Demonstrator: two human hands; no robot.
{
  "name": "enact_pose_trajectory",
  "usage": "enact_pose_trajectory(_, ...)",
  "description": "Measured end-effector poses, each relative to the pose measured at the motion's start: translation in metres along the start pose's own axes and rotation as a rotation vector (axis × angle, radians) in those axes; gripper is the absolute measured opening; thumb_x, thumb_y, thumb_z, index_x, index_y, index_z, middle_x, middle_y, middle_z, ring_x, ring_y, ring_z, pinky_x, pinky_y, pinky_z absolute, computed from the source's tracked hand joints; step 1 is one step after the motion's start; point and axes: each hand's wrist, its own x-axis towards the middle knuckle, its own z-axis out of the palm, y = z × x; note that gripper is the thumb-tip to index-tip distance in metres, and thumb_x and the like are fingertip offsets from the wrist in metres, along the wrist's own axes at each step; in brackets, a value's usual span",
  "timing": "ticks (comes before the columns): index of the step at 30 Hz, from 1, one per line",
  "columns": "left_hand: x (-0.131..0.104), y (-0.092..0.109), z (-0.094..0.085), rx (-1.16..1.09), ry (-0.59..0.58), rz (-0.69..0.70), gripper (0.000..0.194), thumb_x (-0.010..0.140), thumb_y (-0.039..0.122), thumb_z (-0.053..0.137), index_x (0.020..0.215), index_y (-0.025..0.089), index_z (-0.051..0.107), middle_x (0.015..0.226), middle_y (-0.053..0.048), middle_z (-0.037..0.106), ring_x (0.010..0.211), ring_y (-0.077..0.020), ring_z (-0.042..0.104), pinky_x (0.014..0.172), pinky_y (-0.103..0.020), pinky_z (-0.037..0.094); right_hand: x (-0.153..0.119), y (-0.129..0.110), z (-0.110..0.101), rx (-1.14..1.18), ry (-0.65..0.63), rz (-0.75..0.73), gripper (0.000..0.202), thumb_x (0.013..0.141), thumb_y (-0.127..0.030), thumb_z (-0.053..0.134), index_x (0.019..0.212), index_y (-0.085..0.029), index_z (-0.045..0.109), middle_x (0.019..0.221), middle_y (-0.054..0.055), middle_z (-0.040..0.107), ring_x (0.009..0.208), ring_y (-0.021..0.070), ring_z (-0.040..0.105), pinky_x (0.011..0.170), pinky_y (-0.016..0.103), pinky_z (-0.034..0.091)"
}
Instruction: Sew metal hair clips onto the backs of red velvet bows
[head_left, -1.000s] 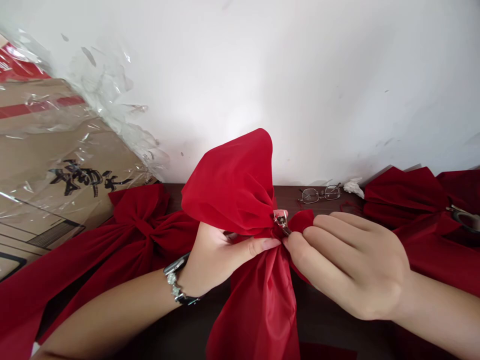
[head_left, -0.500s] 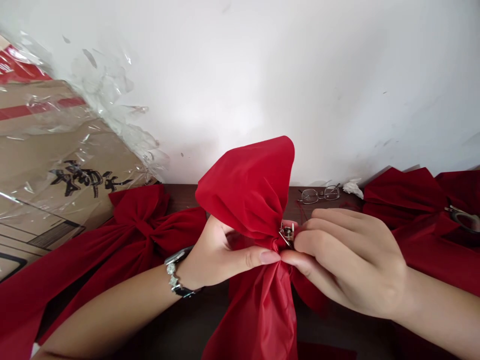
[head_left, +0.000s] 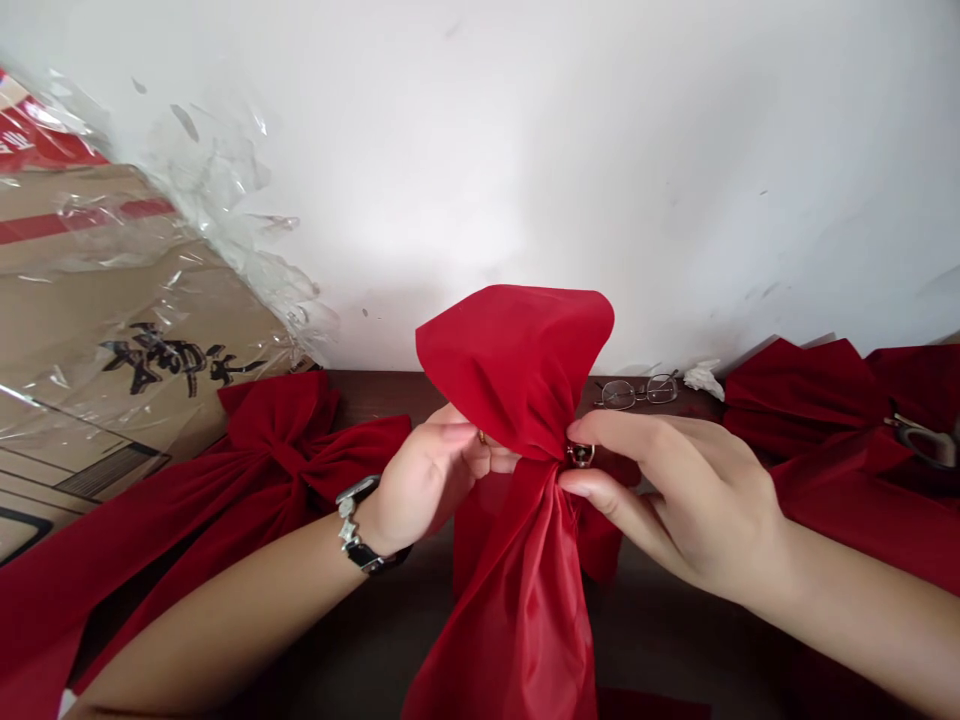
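Observation:
A red fabric bow (head_left: 517,370) stands on its side before me, gathered at the middle, with its shiny tails hanging toward me. My right hand (head_left: 675,490) pinches the gathered middle from the right, thumb and forefinger on either side of a small metal clip (head_left: 580,455). On the left, my left hand (head_left: 431,470) is closed behind the upper loop, its thumb pressed toward the fingers. A tiny gold-coloured bit shows at that thumb tip, too small to name. The other left fingertips are partly hidden by the cloth.
Another red bow (head_left: 277,440) lies left, beside a plastic-wrapped cardboard box (head_left: 112,300). At the back of the dark table (head_left: 367,390) are eyeglasses (head_left: 637,392) and crumpled tissue (head_left: 705,378). More red bows (head_left: 817,390) lie right, with scissors (head_left: 926,438) on them.
My left thumb has left the bow's middle and moved up and left. The upper loop has shifted right and turned. My right thumb and forefinger have spread around the clip.

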Motion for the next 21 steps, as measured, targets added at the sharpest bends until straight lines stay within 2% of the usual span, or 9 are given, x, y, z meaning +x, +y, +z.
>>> enact_pose_trajectory(3,0.005,-0.007,0.003,-0.253,-0.086,-0.192,0.038,0.088,0.043,0.042,0.077,0.018,0.068,0.074,-0.008,0.073,0.079,-0.0255,0.072,0.071,-0.036,0.058,-0.001,0.004,0.005,0.064,-0.037,0.057,0.014,0.096,-0.028,0.052,0.099,-0.015,0.053,0.064,-0.003,0.059,0.050,0.0076,0.050,0.050,0.019,0.040)
enact_pose_trajectory(6,0.009,-0.015,0.003,-0.346,-0.137,-0.314,0.027,0.088,0.039,0.052,0.081,0.019,0.067,0.074,-0.005,0.072,0.070,-0.0202,0.070,0.066,-0.030,0.055,-0.002,0.010,0.011,0.176,-0.129,0.160,0.014,0.096,-0.030,0.051,0.099,-0.017,0.050,0.062,-0.005,0.055,0.049,0.0076,0.049,0.049,0.018,0.038)
enact_pose_trajectory(9,0.014,-0.024,0.000,-0.406,-0.087,-0.394,0.015,0.081,0.031,0.066,0.077,0.017,0.066,0.062,0.000,0.065,0.052,-0.0109,0.059,0.056,-0.022,0.048,-0.002,0.017,0.017,0.331,-0.266,0.282,0.015,0.096,-0.034,0.051,0.099,-0.019,0.047,0.060,-0.007,0.053,0.049,0.0078,0.048,0.050,0.018,0.039)
enact_pose_trajectory(11,0.016,-0.029,-0.002,-0.448,-0.058,-0.441,0.011,0.076,0.024,0.072,0.074,0.016,0.066,0.057,0.003,0.060,0.048,-0.0073,0.053,0.053,-0.020,0.045,-0.003,0.022,0.022,0.434,-0.336,0.356,0.016,0.095,-0.035,0.053,0.098,-0.021,0.046,0.062,-0.007,0.054,0.051,0.0077,0.049,0.053,0.018,0.039)
enact_pose_trajectory(13,0.017,-0.034,-0.004,-0.468,-0.082,-0.471,0.011,0.073,0.021,0.075,0.077,0.015,0.068,0.061,0.002,0.063,0.053,-0.0085,0.056,0.059,-0.022,0.048,-0.004,0.026,0.026,0.500,-0.376,0.402,0.016,0.094,-0.034,0.055,0.096,-0.021,0.046,0.064,-0.006,0.055,0.053,0.0077,0.049,0.055,0.018,0.039)
enact_pose_trajectory(17,0.020,-0.044,-0.010,-0.424,-0.099,-0.499,0.024,0.070,0.020,0.078,0.092,0.016,0.071,0.085,-0.004,0.072,0.074,-0.0160,0.066,0.074,-0.030,0.053,-0.006,0.034,0.037,0.568,-0.378,0.439,0.014,0.092,-0.031,0.057,0.092,-0.021,0.049,0.066,-0.005,0.054,0.056,0.0079,0.048,0.058,0.019,0.039)
enact_pose_trajectory(21,0.021,-0.050,-0.013,-0.345,-0.072,-0.489,0.029,0.070,0.023,0.078,0.097,0.016,0.071,0.093,-0.005,0.072,0.079,-0.0176,0.066,0.069,-0.028,0.052,-0.008,0.039,0.045,0.658,-0.363,0.468,0.014,0.091,-0.030,0.059,0.089,-0.019,0.050,0.069,-0.004,0.055,0.060,0.0084,0.050,0.060,0.020,0.040)
